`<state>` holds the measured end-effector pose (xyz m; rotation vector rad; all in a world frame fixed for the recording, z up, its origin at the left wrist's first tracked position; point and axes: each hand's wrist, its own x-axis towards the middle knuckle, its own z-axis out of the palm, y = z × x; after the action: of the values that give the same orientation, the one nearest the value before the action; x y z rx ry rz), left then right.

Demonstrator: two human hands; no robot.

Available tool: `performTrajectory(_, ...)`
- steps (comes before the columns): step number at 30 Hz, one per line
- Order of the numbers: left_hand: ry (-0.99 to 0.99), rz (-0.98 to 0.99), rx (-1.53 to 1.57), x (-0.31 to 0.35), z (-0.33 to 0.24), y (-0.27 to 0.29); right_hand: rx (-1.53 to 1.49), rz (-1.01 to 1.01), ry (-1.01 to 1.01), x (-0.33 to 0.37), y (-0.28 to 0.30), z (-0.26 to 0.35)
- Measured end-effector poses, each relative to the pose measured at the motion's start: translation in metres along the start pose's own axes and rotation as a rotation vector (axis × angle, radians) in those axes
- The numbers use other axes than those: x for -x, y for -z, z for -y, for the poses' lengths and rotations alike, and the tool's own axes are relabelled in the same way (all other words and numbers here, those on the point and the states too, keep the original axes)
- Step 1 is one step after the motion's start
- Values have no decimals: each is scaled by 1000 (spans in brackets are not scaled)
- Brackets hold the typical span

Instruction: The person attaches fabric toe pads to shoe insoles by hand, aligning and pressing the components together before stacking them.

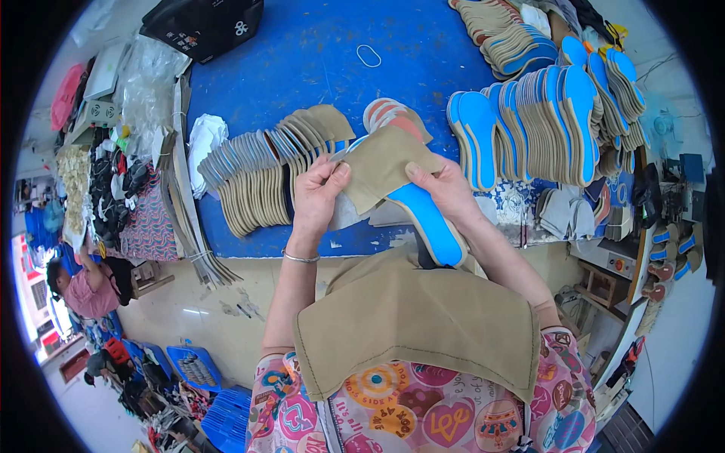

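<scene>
In front of me, above the table's near edge, both hands hold a blue-topped insole with a tan material piece lying across its far end. My left hand is closed, pinching the tan piece's left side between thumb and fingers. My right hand is closed at the other side; its thumb presses on the tan piece beside the insole, and its fingers are hidden underneath. The insole's rounded near end points toward me. Directly left of my left hand stands a row of tan and grey insole pieces.
On the blue table, stacked blue-topped insoles stand to the right, with more tan stacks behind. A black bag lies at the far left, near crumpled white plastic. Another person is off to the left.
</scene>
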<state>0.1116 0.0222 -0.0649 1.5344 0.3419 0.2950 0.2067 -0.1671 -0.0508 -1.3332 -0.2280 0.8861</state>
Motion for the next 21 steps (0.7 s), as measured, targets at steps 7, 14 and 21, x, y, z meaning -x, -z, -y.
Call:
performTrajectory(7, 315, 85, 538, 3, -3, 2, -92, -44, 52, 2, -6, 5)
performTrajectory(14, 299, 46, 443, 3, -17, -2, 375, -81, 185, -2, -14, 18)
performTrajectory(21, 273, 43, 417, 3, -12, 1, 260, -209, 140, -3, -10, 5)
